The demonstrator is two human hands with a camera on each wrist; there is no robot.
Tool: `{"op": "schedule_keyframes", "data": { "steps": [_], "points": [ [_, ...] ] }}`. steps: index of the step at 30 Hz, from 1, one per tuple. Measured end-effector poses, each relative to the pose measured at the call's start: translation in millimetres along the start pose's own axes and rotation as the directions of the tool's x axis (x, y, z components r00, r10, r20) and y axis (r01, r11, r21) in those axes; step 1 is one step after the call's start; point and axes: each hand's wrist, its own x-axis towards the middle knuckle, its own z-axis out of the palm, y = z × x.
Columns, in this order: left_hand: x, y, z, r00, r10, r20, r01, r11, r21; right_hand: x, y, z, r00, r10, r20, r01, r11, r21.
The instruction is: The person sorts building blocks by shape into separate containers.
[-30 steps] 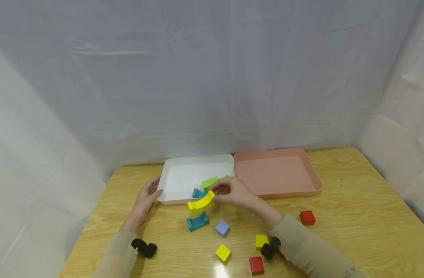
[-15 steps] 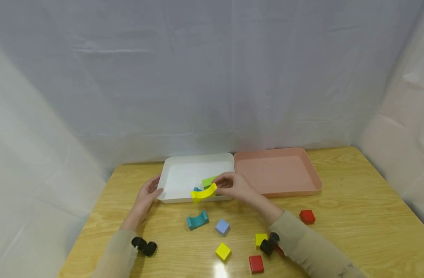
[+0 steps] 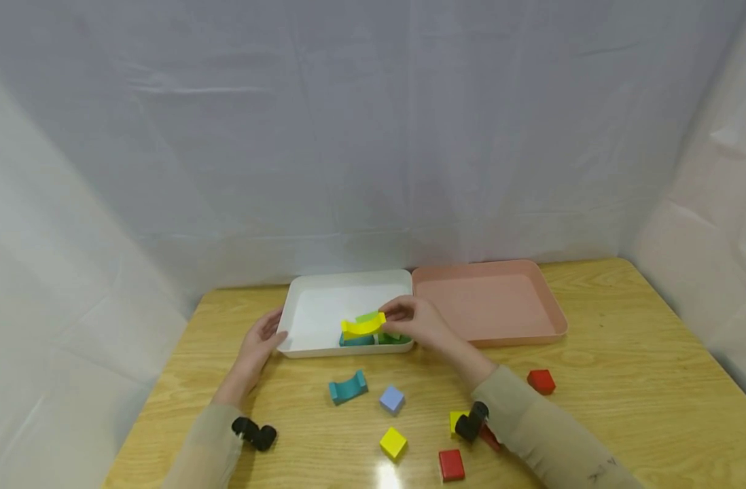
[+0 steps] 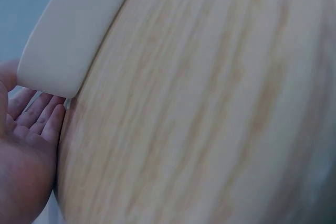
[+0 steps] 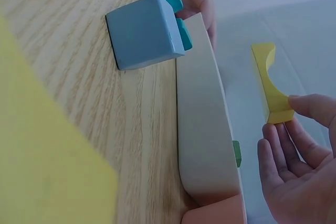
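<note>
Over the front of the white tray (image 3: pixel 321 302), my right hand (image 3: pixel 420 324) pinches one end of a yellow arch block (image 3: pixel 363 327) between thumb and fingertips. The block's curved hollow faces up in the head view; the right wrist view shows the same yellow arch block (image 5: pixel 269 90) at the fingertips. Beneath it in the tray lie a teal arch block (image 3: pixel 356 341), a light green block (image 3: pixel 368 316) and a darker green block (image 3: pixel 394 338), partly covered. My left hand (image 3: pixel 258 348) holds the tray's left front corner, thumb on the rim and fingers along the outside.
A pink tray (image 3: pixel 483 302) adjoins the white one on the right. In front lie a teal arch block (image 3: pixel 348 388), a light blue cube (image 3: pixel 392 400), yellow cubes (image 3: pixel 394 443) and red blocks (image 3: pixel 452 466), one partly under my right sleeve. Another red cube (image 3: pixel 541 382) sits farther right.
My right hand has carried the yellow arch block up and back, from the tray's front edge to over the blocks inside. The left hand has stayed at the tray corner.
</note>
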Motion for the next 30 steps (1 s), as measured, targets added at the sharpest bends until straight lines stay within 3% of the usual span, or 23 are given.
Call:
{"op": "schedule_keyframes", "data": {
  "steps": [16, 30],
  "points": [
    [-1.4, 1.6, 1.0, 1.0, -0.002, -0.003, 0.002, 1.0, 0.008, 13.8, 2, 4, 0.992, 0.09, -0.093, -0.08, 0.992, 0.101],
    [-2.1, 1.9, 2.0, 1.0, -0.012, -0.005, 0.012, 1.0, 0.004, 25.5, 3, 4, 0.969, 0.194, -0.154, -0.152, 0.956, 0.249]
  ]
}}
